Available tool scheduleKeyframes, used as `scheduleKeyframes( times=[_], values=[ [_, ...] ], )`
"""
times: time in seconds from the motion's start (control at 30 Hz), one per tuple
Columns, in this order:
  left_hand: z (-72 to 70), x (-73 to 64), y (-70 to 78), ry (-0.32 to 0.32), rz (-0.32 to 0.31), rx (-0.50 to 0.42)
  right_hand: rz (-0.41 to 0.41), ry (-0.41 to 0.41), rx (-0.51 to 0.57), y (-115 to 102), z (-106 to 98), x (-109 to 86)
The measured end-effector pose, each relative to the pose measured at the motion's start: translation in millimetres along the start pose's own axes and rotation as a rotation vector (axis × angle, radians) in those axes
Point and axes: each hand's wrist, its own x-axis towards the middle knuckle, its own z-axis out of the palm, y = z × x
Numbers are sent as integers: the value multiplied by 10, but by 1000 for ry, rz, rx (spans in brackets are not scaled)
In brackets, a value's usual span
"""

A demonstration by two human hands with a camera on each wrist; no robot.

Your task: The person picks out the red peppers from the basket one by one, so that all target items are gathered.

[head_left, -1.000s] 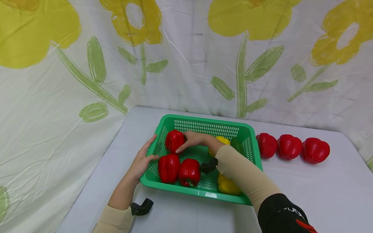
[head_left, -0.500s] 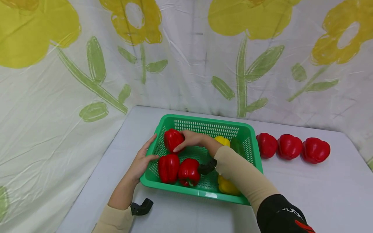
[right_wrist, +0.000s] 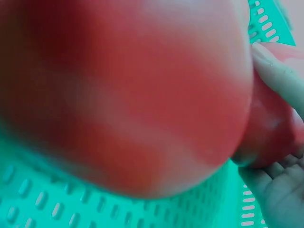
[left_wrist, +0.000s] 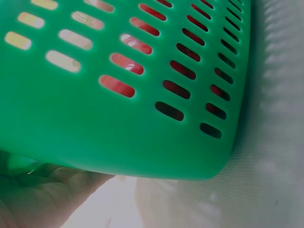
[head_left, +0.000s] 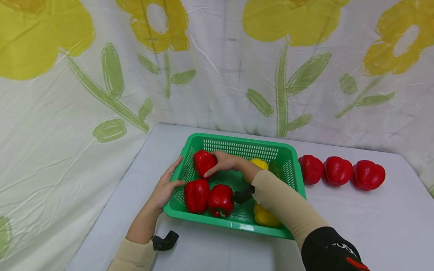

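My right hand (head_left: 223, 162) grips a red bell pepper (head_left: 203, 162) in the far left part of the green plastic basket (head_left: 234, 224). In the right wrist view, thumb and fingers lie on either side of that held pepper (right_wrist: 268, 123), behind a large blurred red pepper (right_wrist: 128, 95). My left hand (head_left: 163, 191) holds the basket's left side, its thumb over the rim. In the left wrist view, the hand (left_wrist: 42, 199) shows beside the basket wall (left_wrist: 95, 128). Two more red bell peppers, one upright (head_left: 196, 195) and one lying stem toward me (head_left: 220, 200), sit in the near left part.
Yellow bell peppers (head_left: 266, 216) and a dark green vegetable (head_left: 276, 170) lie in the basket's right part, partly hidden by my right arm. Three red bell peppers (head_left: 337, 171) stand in a row right of the basket on the white table (head_left: 366, 226). A flowered curtain (head_left: 217, 75) hangs behind.
The held red bell pepper and my right hand shift slightly left, then slightly back right. My left hand and the basket stay put.
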Motion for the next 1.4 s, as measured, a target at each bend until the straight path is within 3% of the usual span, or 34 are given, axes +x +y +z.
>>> scheduleKeyframes(
  times=[0.23, 0.47, 1.0, 1.4],
  values=[
    [-1, 0, 8, -1, -3, 2, 15, 47, -72, -22, -88, -117],
    [-11, 2, 12, 7, -9, 15, -24, 75, -103, -83, -198, -260],
    [8, 0, 14, -2, 0, 5, -98, 68, -79, -130, -361, -665],
    [16, -17, 10, 0, -11, -4, -153, 112, -85, -93, -464, -1020]
  ],
)
